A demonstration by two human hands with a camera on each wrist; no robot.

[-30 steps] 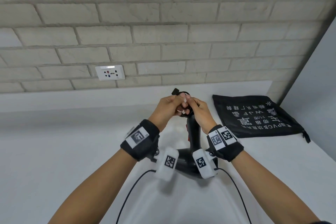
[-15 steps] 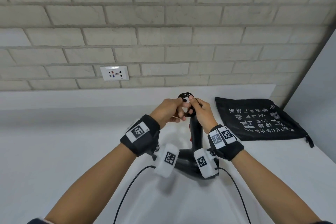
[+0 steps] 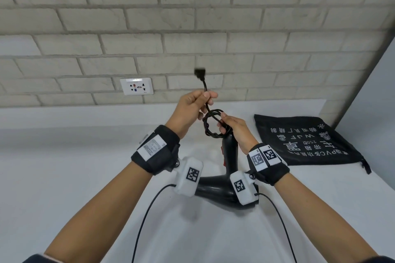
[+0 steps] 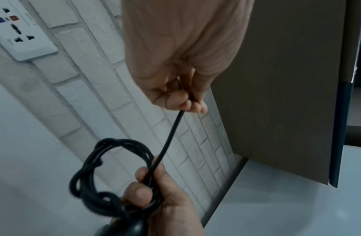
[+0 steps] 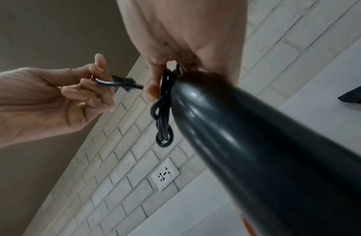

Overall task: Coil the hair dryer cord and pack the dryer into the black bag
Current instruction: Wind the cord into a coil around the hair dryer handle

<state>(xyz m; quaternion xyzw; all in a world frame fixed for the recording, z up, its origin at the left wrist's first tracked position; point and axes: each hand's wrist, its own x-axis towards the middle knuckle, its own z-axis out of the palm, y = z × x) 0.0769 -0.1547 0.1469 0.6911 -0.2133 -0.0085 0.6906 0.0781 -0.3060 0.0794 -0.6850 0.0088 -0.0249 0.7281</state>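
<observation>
Black dryer (image 3: 229, 156): handle points away from the person, toward the brick wall (image 3: 192, 28); body lies low between the two wrists, over the white counter (image 3: 64, 177).
Cord (image 3: 213, 123): wound into a small coil at the handle end; a straight free length rises from the coil to the left hand.
Plug (image 3: 199, 71): sticks up above the left hand, in front of the wall.
Left hand (image 3: 192, 107): fingers curled, pinching the free cord just below the plug.
Right hand (image 3: 234, 127): thumb and fingers clamp the coil against the handle end.
Bag (image 3: 305, 141): flat on the counter, right of the hands, apart from the dryer; white print on top.
Socket (image 3: 136, 86): white plate on the wall, left of the hands.
</observation>
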